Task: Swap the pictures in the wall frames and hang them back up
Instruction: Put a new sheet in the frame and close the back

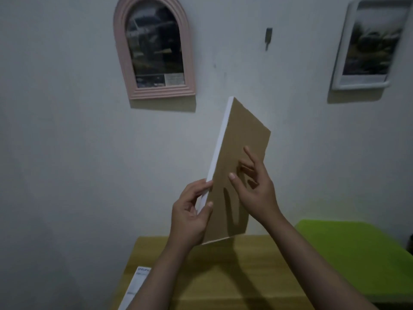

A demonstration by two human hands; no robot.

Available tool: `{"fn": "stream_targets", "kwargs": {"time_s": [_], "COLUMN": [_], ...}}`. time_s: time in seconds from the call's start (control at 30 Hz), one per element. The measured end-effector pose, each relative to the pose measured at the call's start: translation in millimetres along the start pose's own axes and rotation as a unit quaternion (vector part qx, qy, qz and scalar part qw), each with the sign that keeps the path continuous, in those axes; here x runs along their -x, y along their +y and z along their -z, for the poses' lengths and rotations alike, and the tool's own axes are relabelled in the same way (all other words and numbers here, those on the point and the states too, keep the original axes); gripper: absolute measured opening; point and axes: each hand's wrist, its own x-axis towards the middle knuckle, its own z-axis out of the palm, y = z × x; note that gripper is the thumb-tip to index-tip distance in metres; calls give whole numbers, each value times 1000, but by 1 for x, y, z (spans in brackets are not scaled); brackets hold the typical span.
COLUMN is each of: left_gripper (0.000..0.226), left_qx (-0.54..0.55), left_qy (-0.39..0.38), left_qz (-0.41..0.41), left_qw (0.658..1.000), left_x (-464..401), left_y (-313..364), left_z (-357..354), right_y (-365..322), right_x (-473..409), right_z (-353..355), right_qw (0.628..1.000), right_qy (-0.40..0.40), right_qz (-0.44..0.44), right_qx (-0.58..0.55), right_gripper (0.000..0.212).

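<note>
dim, soft-focus view; frames cast shadows downward on the wall (67, 130); edges bend from wide-angle distortion.

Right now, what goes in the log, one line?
left hand: grips white frame edge | right hand: fingers on brown backing | wall hook: bare

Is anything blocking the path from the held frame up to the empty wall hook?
Nothing visible does. The white frame with brown cardboard backing, held by the left hand, sits below the dark wall hook; only bare wall lies between them.
</note>
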Motion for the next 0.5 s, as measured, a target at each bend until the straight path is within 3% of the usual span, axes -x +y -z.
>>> {"fn": "stream_targets", "kwargs": {"time_s": [0.13, 0.27, 0.5], "left_gripper": [45, 51, 61], "left_qx": [-30, -29, -18], "left_qy": [-4, -17, -45], "left_qz": [-58, -54, -53], "left_qw": [998, 998, 997], "left_x": [-9, -15, -22], "left_y": [19, 37, 47], "left_z": [-17, -34, -54], "right_y": [-35, -48, -52], "right_x": [-14, -24, -22], "right_z": [13, 28, 43], "right_qw": [998, 995, 993], "right_qy": [-32, 8, 34], "right_qz": [48, 104, 97], "right_qx": [4, -6, -52], "right_gripper": [72, 69, 47]}}
